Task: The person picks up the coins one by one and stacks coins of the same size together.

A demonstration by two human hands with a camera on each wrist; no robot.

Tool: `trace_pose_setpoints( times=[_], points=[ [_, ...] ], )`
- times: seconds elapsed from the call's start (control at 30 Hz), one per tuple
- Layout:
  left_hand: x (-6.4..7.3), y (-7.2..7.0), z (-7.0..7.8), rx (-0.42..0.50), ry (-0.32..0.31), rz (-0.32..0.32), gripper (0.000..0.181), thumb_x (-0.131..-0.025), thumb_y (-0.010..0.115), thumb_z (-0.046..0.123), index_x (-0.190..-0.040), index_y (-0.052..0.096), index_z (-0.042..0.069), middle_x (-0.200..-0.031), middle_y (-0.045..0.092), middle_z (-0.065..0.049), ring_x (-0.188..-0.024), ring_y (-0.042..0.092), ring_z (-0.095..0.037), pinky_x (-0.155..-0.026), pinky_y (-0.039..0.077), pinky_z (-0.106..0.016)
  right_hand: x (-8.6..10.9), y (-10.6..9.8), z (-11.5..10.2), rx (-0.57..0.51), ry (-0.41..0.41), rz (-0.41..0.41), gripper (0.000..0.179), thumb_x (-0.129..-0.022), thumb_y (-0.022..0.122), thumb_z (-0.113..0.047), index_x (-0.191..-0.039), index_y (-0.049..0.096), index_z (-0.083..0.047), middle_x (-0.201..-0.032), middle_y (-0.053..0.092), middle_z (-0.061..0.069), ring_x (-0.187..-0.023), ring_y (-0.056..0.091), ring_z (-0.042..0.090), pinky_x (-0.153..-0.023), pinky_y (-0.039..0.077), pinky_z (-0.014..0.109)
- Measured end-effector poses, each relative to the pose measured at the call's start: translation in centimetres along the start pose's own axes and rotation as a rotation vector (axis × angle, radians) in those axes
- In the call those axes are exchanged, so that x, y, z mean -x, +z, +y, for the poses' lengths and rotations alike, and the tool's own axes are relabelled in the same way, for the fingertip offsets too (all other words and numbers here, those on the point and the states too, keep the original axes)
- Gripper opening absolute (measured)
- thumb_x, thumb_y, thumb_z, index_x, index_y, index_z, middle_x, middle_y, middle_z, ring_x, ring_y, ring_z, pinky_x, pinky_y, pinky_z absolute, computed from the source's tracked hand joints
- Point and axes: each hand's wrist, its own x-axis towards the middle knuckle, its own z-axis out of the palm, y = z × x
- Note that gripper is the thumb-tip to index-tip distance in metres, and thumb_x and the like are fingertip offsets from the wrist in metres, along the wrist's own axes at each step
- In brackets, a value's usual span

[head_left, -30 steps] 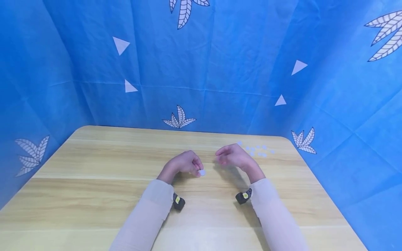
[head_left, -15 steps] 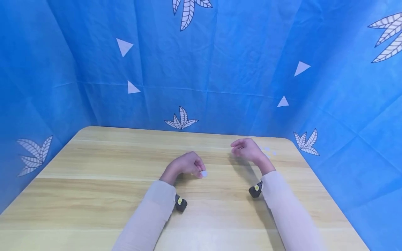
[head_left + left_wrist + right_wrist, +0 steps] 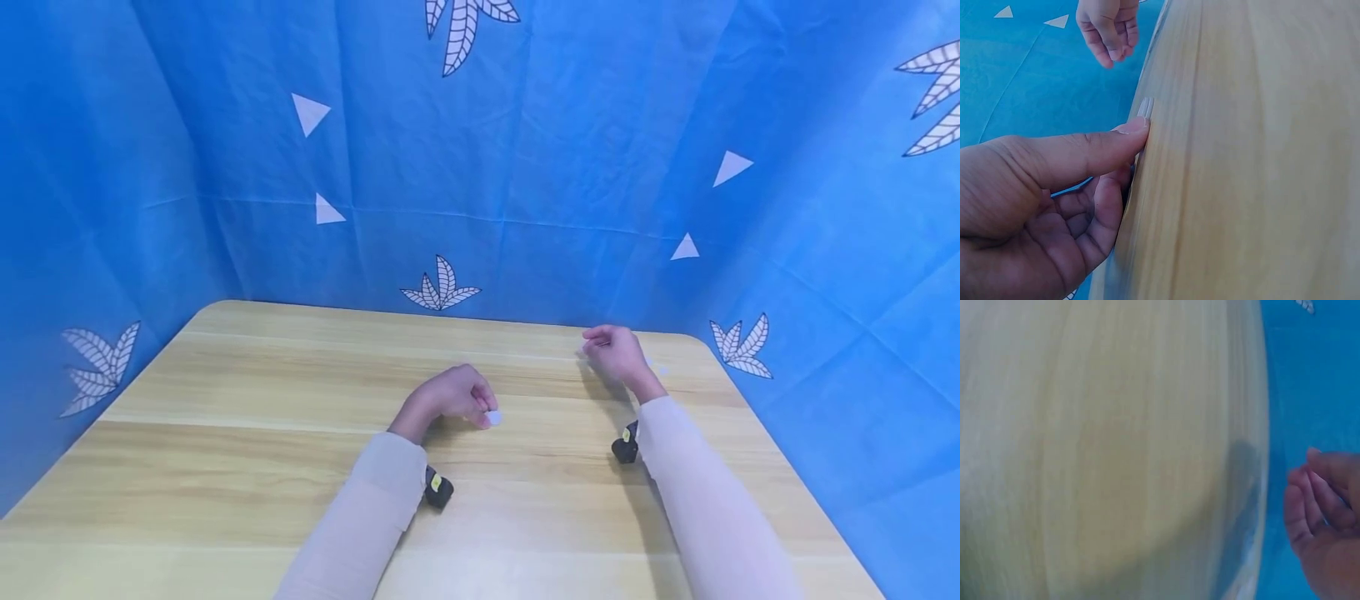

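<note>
My left hand (image 3: pixel 452 395) pinches a small stack of thin white round discs (image 3: pixel 1145 108) between thumb and fingers, low over the wooden table (image 3: pixel 300 492). In the head view the discs' white edge (image 3: pixel 493 417) sticks out past the fingertips. Farther back and to the right, my right hand (image 3: pixel 618 354) is in the air over the table's far right part. Its fingers bend loosely, and the right wrist view shows nothing held in that hand (image 3: pixel 1329 512). Beside it a small white piece (image 3: pixel 663 372) lies on the table; the hand and forearm hide others.
A blue cloth (image 3: pixel 570 125) with white leaves and triangles hangs behind the table and along its sides. Each sleeve cuff carries a small black camera, one at the left wrist (image 3: pixel 438 489) and one at the right wrist (image 3: pixel 625 444).
My right hand has moved right and away from my left hand, toward the scattered white pieces, now mostly covering them. My left hand keeps its pinch on the discs. The head view has shifted slightly.
</note>
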Motion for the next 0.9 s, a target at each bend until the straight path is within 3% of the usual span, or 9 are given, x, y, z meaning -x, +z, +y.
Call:
trace_pose_setpoints(
  times=[0.37, 0.9],
  points=[
    [-0.1, 0.2, 0.1, -0.016, 0.010, 0.005, 0.023, -0.069, 0.084, 0.012, -0.087, 0.071, 0.016, -0.085, 0.065, 0.003, -0.083, 0.056, -0.017, -0.078, 0.045, -0.033, -0.7, 0.1, 1.9, 0.064, 0.020, 0.034, 0.026, -0.091, 0.058, -0.008, -0.114, 0.060, 0.004, -0.106, 0.064, 0.018, -0.100, 0.058, 0.031, -0.087, 0.045, 0.042],
    [0.0, 0.0, -0.2, -0.004, 0.003, 0.012, 0.022, -0.069, 0.083, 0.009, -0.087, 0.071, 0.015, -0.084, 0.065, 0.003, -0.081, 0.057, -0.016, -0.075, 0.046, -0.031, -2.2, 0.3, 1.7, 0.266, 0.030, -0.084, 0.033, -0.093, 0.061, -0.023, -0.112, 0.063, 0.004, -0.106, 0.064, 0.019, -0.101, 0.058, 0.033, -0.086, 0.047, 0.044]
  ],
)
